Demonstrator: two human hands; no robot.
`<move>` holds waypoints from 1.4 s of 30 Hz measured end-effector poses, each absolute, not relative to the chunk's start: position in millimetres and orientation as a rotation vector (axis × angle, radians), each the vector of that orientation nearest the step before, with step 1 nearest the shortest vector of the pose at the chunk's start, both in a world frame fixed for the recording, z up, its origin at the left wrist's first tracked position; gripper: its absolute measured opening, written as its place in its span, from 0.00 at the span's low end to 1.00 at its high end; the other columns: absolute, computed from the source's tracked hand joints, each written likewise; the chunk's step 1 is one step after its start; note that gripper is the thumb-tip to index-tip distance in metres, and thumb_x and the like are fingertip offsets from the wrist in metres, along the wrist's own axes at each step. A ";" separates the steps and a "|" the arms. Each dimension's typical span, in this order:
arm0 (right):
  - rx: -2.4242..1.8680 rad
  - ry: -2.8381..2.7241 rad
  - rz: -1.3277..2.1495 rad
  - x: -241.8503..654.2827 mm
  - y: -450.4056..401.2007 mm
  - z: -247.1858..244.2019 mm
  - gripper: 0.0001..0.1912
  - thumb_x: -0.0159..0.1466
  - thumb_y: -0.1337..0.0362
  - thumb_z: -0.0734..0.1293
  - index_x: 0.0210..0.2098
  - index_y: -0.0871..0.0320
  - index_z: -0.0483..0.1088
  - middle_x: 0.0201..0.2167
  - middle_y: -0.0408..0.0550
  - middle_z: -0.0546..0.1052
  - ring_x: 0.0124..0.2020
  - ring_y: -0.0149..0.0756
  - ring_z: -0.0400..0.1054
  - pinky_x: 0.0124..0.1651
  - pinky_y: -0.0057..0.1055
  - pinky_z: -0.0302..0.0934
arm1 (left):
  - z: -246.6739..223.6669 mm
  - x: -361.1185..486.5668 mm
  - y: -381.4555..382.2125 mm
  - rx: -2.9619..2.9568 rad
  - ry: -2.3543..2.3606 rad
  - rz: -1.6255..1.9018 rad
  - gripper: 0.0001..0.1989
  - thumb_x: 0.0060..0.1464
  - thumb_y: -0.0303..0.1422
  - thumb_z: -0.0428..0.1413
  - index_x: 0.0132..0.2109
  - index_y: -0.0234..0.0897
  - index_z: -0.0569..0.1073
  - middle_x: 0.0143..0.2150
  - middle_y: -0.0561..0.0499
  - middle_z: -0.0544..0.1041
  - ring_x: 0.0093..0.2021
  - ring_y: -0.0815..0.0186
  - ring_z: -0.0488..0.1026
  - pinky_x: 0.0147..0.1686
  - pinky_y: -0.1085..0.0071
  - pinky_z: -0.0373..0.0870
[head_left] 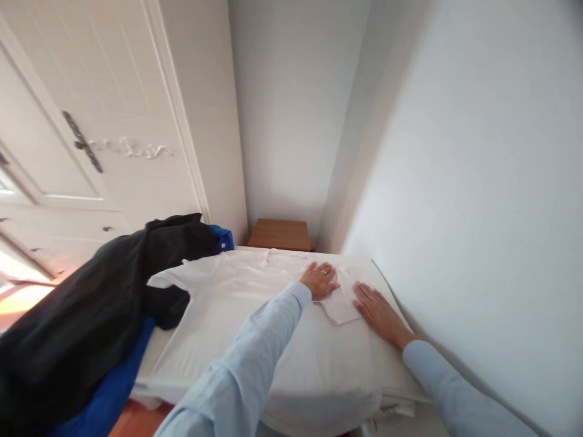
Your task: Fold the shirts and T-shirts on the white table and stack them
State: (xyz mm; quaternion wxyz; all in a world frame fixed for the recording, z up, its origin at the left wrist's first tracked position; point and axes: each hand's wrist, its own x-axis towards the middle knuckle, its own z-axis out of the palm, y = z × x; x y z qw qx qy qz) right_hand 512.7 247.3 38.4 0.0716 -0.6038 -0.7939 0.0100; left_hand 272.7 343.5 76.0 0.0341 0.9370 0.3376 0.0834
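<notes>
A white T-shirt (246, 315) lies spread on a white-covered surface, its neckline toward the far edge. One sleeve sticks out to the left; on the right, the sleeve part (341, 311) lies folded over onto the shirt. My left hand (320, 280), with a ring on one finger, rests flat on the shirt near the neckline and the folded part. Beside it, my right hand (378, 309) lies flat with fingers stretched out, its fingertips at the right edge of the folded part. Neither hand grasps anything.
Dark garments (104, 285) and a blue garment (121, 382) are heaped at the left. Behind them stands a white wardrobe (127, 109). A brown wooden piece of furniture (280, 233) sits beyond the far edge. A pale wall (478, 182) runs close along the right.
</notes>
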 end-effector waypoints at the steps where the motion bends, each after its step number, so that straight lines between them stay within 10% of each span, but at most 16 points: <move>1: -1.811 -2.386 0.020 514.2 248.3 36.2 0.33 0.73 0.51 0.47 0.71 0.62 0.55 0.71 0.58 0.57 0.72 0.47 0.49 0.72 0.54 0.47 | 80.0 270.7 340.7 2.907 1.041 0.269 0.31 0.69 0.49 0.38 0.69 0.35 0.59 0.71 0.41 0.62 0.73 0.57 0.52 0.69 0.52 0.48; 7: -1.807 -2.407 0.034 516.6 249.9 35.9 0.34 0.72 0.50 0.47 0.71 0.60 0.56 0.71 0.54 0.56 0.72 0.45 0.50 0.72 0.50 0.47 | 123.5 199.4 330.7 2.893 1.319 0.288 0.19 0.68 0.41 0.46 0.58 0.39 0.70 0.63 0.44 0.71 0.66 0.60 0.63 0.62 0.62 0.61; 17: -2.032 -2.399 0.135 501.5 270.6 74.4 0.33 0.65 0.51 0.55 0.64 0.58 0.68 0.67 0.57 0.64 0.69 0.55 0.56 0.69 0.57 0.53 | 195.4 -67.0 323.2 2.260 2.214 0.005 0.17 0.62 0.34 0.48 0.47 0.30 0.78 0.51 0.30 0.77 0.56 0.43 0.72 0.50 0.51 0.69; 27: -1.318 -2.557 0.412 248.9 286.8 124.2 0.31 0.67 0.53 0.61 0.64 0.64 0.66 0.67 0.62 0.65 0.69 0.51 0.57 0.72 0.49 0.49 | 182.7 -86.6 330.8 1.892 2.005 0.028 0.06 0.48 0.31 0.59 0.26 0.34 0.77 0.25 0.45 0.78 0.29 0.59 0.78 0.30 0.70 0.72; 34: -1.195 -2.201 0.859 128.2 293.2 106.5 0.26 0.66 0.56 0.63 0.61 0.58 0.68 0.61 0.58 0.72 0.62 0.49 0.67 0.66 0.48 0.59 | 187.8 -54.2 303.5 2.086 1.879 0.454 0.09 0.53 0.37 0.59 0.39 0.39 0.79 0.51 0.45 0.79 0.54 0.56 0.75 0.51 0.68 0.70; 39: -1.299 -1.729 1.082 117.2 305.3 97.1 0.17 0.57 0.67 0.65 0.47 0.56 0.71 0.44 0.52 0.80 0.47 0.43 0.76 0.52 0.42 0.69 | 176.8 -59.2 301.7 2.041 1.860 0.463 0.19 0.62 0.44 0.51 0.49 0.35 0.75 0.49 0.40 0.79 0.51 0.57 0.76 0.49 0.67 0.71; 42: -1.356 -1.367 1.265 122.7 304.7 102.0 0.14 0.57 0.66 0.64 0.44 0.56 0.68 0.39 0.49 0.80 0.38 0.38 0.77 0.42 0.35 0.71 | 163.6 -72.1 302.8 1.982 1.856 0.288 0.22 0.51 0.44 0.63 0.47 0.32 0.77 0.44 0.38 0.81 0.45 0.53 0.79 0.40 0.66 0.73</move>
